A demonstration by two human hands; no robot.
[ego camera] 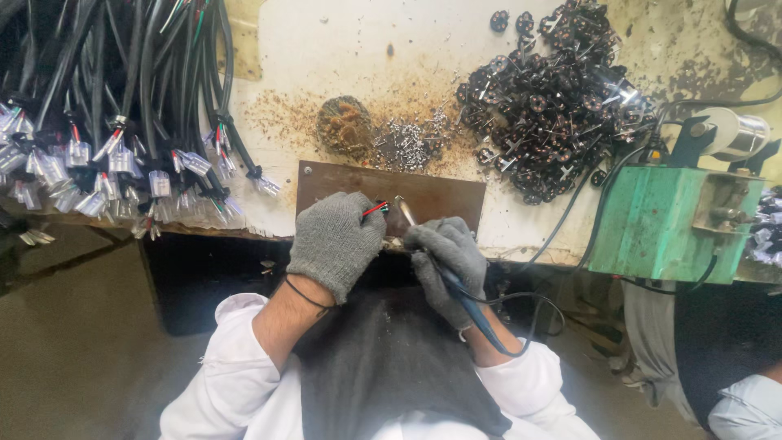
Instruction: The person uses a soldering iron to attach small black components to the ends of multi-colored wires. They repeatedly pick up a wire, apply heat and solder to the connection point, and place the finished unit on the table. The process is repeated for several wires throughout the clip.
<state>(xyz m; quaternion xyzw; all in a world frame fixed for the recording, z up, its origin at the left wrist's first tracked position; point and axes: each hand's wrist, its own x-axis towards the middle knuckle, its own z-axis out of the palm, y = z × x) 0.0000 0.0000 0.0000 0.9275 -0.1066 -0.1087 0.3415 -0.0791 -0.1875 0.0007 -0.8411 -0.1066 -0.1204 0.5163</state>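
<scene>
Seen from above, a person in white sleeves with a dark apron over the lap works at the near edge of a stained surface (342,49). The left hand (334,243), in a grey knit glove, has its fingers curled shut around a thin red wire (375,209) whose tip pokes out toward the right. The wire looks light, limp and easily bent, so it is best pinched close to its free end, as here. The right hand (446,254), also gloved, closes around the blue handle of a soldering iron (456,293), held like a pen; its stiff metal tip (405,210) points at the wire end, almost touching it. The tip is likely hot, so only the handle is safe to hold. Both meet over a brown metal plate (440,191) screwed to the surface.

Beyond the plate lie a small heap of silvery scraps (407,145) and a rusty clump. Farther right sits a pile of dark round parts (554,106) and a green metal box (660,224). At far left hang bundles of black cables (106,106) with clear connectors.
</scene>
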